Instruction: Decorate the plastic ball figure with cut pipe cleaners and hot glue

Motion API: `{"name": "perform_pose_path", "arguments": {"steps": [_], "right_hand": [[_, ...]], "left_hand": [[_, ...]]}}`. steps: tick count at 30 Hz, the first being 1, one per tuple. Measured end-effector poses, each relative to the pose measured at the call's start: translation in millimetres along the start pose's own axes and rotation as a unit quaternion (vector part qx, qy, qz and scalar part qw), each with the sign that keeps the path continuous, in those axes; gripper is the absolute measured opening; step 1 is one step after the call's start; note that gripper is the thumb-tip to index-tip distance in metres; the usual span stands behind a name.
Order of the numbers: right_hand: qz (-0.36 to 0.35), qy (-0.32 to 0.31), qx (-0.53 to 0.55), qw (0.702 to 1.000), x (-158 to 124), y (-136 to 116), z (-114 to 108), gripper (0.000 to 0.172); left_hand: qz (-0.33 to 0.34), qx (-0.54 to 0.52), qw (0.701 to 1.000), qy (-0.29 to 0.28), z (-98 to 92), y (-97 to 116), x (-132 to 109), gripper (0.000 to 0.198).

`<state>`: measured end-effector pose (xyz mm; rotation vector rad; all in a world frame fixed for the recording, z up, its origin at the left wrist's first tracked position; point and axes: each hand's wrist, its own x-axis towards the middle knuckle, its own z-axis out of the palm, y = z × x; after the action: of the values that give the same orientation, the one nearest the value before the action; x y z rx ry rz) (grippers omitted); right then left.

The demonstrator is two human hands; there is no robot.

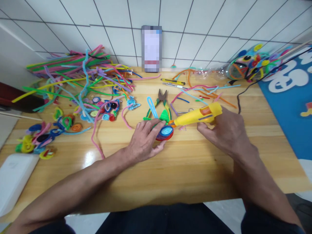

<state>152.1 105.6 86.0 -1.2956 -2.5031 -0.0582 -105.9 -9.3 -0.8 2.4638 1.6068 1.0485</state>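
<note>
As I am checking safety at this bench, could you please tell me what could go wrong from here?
1. The glue gun nozzle sits right by the left hand holding the coil; glue, if hot, could burn the fingers.
2. The cord trails over the table behind the right hand; a snag might jerk the gun.
3. Loose pipe cleaners lie nearby and could stick to stray glue.
</note>
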Motion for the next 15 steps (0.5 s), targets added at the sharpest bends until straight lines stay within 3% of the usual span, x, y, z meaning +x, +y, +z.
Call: {"name": "perform_pose_path", "arguments": {"steps": [3,7,12,15], "right_hand": [[0.054,0.001,0.005,0.999,1.4,7.2,-15.7,0.014],[0.173,0.007,-0.010,0.985,-4.0,33.4,-28.3,0.030],[0.295,0.034,0.001,0.955,-24.3,92.2,-19.2,0.027],[0.394,0.065,0.000,0.917,-42.0,138.2,-6.1,0.028]], "left_hand": [[0.001,0.001,1.000,-0.004,-0.5,0.0,0.5,0.076],[0.007,0.007,1.000,-0.004,-1.4,-0.2,1.4,0.072],[0.026,0.014,0.999,0.014,-1.4,-0.6,0.7,0.071],[0.024,0.021,0.999,0.019,-0.4,-1.2,0.9,0.073]]}}
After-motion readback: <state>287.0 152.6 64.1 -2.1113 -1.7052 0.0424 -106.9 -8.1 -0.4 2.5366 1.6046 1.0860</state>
